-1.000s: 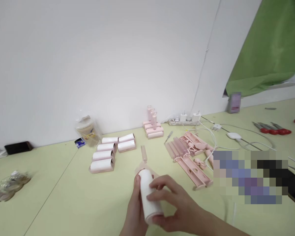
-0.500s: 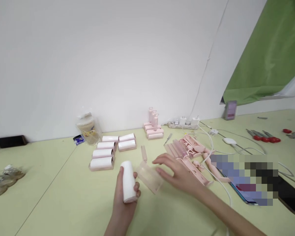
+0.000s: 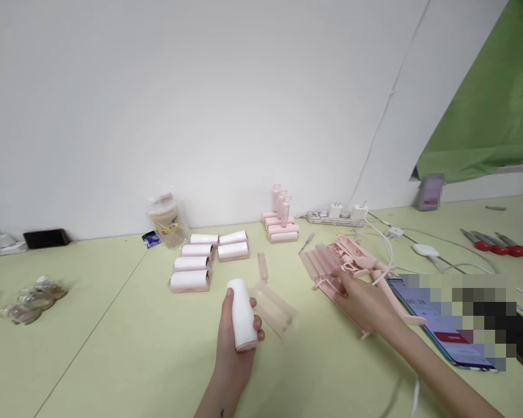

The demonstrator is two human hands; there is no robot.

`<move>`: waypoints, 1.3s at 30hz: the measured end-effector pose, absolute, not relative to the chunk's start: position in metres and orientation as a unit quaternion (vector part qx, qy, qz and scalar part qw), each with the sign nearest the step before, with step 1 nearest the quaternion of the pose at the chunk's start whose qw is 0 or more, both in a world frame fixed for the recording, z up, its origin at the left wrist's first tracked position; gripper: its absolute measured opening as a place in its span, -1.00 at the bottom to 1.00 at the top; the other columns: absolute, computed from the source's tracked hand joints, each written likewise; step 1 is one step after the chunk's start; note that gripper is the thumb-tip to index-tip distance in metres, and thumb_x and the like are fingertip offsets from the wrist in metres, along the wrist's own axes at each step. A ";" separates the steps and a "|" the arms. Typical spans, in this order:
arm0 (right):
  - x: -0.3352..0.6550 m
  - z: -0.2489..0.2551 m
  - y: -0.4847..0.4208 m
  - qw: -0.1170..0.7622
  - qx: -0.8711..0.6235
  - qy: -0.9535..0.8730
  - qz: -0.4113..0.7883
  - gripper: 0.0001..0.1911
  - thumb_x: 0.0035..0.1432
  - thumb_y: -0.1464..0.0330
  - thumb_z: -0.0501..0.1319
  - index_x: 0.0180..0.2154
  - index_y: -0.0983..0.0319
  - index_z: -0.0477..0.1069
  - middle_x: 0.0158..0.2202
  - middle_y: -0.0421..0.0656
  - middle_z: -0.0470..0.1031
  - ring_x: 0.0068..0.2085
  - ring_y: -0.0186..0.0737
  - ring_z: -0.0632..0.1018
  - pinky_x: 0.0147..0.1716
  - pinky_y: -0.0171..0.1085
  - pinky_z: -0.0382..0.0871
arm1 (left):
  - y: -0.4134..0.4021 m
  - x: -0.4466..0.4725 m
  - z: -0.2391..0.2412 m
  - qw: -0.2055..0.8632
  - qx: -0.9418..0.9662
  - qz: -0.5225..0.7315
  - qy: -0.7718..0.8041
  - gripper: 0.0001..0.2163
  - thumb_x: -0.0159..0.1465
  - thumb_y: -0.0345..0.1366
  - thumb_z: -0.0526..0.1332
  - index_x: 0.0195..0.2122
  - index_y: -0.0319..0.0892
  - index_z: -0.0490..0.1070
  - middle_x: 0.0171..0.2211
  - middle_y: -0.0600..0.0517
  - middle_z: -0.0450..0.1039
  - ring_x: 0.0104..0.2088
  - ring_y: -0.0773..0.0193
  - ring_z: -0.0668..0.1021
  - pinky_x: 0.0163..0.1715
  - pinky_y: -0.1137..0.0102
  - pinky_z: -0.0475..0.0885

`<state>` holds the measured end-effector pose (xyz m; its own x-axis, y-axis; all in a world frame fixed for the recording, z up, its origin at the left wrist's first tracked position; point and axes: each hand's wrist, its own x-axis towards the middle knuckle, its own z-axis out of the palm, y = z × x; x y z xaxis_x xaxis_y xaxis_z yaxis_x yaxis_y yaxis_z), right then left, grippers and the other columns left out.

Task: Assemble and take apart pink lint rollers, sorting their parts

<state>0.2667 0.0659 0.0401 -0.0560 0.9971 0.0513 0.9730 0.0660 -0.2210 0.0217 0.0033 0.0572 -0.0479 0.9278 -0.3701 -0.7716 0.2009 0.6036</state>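
Note:
My left hand [image 3: 233, 342] is wrapped round a white paper roll [image 3: 242, 313], held upright over the green table. Just right of it a clear pink cover [image 3: 273, 300] with a short handle lies on the table. My right hand [image 3: 366, 299] reaches right into a heap of pink plastic parts [image 3: 337, 264], its fingers resting on a long pink piece at the near edge of the heap. Whether those fingers grip it does not show.
Several white rolls in pink holders [image 3: 200, 264] lie behind my left hand. Finished pink rollers [image 3: 279, 223] stand near the wall, by a power strip [image 3: 337, 216] with cables. A phone [image 3: 436, 322] lies right, red-handled tools [image 3: 497, 244] farther right, a bagged cup [image 3: 168, 219] left.
My right hand let go of the roll, passed over the clear pink cover and went right to the heap of pink parts. My left hand keeps the roll, now upright.

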 end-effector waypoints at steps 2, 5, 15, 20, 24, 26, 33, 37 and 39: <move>0.265 0.046 0.066 0.133 -0.668 -0.727 0.083 -0.70 0.04 0.39 -0.01 -0.15 0.26 0.28 -0.47 -0.15 0.43 -0.48 -0.19 0.45 -0.60 -0.35 0.10 | 0.003 0.024 0.060 0.663 0.128 0.632 0.380 -0.76 0.13 -0.10 0.13 -0.26 -0.10 0.22 -0.47 0.12 0.33 -0.71 0.47 0.32 -0.76 0.55 0.23; 0.262 0.061 0.067 0.254 -0.626 -0.724 0.140 -0.71 -0.01 0.41 0.00 -0.19 0.24 0.29 -0.51 -0.22 0.35 -0.48 -0.24 0.40 -0.55 -0.34 0.16 | 0.007 0.029 0.065 0.650 0.140 0.645 0.377 -0.74 0.12 -0.09 0.14 -0.24 -0.10 0.22 -0.47 0.12 0.33 -0.70 0.46 0.34 -0.75 0.53 0.25; 0.209 0.127 0.080 0.419 -0.358 -0.603 0.577 -0.80 -0.05 0.41 0.03 -0.29 0.19 0.24 -0.48 -0.24 0.46 -0.71 -0.46 0.22 -0.73 -0.41 0.12 | 0.062 0.051 0.093 0.755 0.017 0.602 0.262 -0.80 0.18 -0.17 0.08 -0.38 -0.22 0.24 -0.58 0.12 0.27 -0.71 0.50 0.33 -0.75 0.61 0.26; 0.196 0.126 0.090 0.377 -0.264 -0.599 0.655 -0.83 0.02 0.35 0.08 -0.28 0.22 0.23 -0.42 -0.20 0.50 -0.74 -0.52 0.31 -0.76 -0.47 0.19 | 0.080 0.048 0.081 0.766 0.014 0.592 0.250 -0.74 0.21 -0.15 0.04 -0.45 -0.26 0.26 -0.61 0.09 0.28 -0.69 0.49 0.36 -0.68 0.59 0.31; 0.191 0.120 0.088 0.359 -0.284 -0.645 0.611 -0.71 0.11 0.18 0.07 -0.18 0.19 0.16 -0.47 -0.23 0.49 -0.69 -0.42 0.42 -0.74 -0.44 0.27 | 0.079 0.053 0.071 0.777 0.053 0.565 0.274 -0.69 0.13 -0.08 0.12 -0.55 -0.25 0.25 -0.66 0.08 0.28 -0.65 0.38 0.40 -0.61 0.49 0.34; 0.189 0.116 0.087 0.395 -0.324 -0.657 0.554 -0.69 0.12 0.14 0.04 -0.16 0.17 0.14 -0.55 -0.28 0.46 -0.70 -0.40 0.41 -0.78 -0.45 0.23 | 0.075 0.056 0.070 0.773 0.074 0.556 0.297 -0.67 0.13 -0.06 0.12 -0.56 -0.25 0.26 -0.63 0.05 0.31 -0.61 0.36 0.42 -0.56 0.48 0.34; 0.181 0.097 0.093 0.431 -0.384 -0.649 0.495 -0.73 0.08 0.12 0.08 -0.34 0.16 0.09 -0.62 -0.40 0.30 -0.80 -0.48 0.28 -0.85 -0.47 0.10 | 0.060 0.065 0.079 0.758 0.209 0.533 0.311 -0.56 0.12 0.08 0.03 -0.55 -0.27 0.31 -0.62 0.01 0.35 -0.59 0.32 0.43 -0.55 0.47 0.29; 0.178 0.094 0.095 0.437 -0.398 -0.639 0.492 -0.74 0.09 0.13 0.07 -0.36 0.16 0.08 -0.61 -0.39 0.31 -0.82 -0.49 0.24 -0.88 -0.47 0.04 | 0.055 0.070 0.083 0.736 0.283 0.548 0.277 -0.59 0.19 0.03 -0.03 -0.34 -0.27 0.33 -0.62 0.00 0.38 -0.58 0.30 0.43 -0.59 0.48 0.25; 0.178 0.096 0.094 0.439 -0.402 -0.638 0.489 -0.75 0.10 0.14 0.07 -0.35 0.16 0.09 -0.62 -0.40 0.30 -0.82 -0.49 0.24 -0.88 -0.47 0.05 | 0.054 0.071 0.085 0.725 0.284 0.564 0.275 -0.62 0.20 0.00 -0.02 -0.23 -0.24 0.29 -0.61 0.01 0.39 -0.56 0.27 0.45 -0.57 0.47 0.27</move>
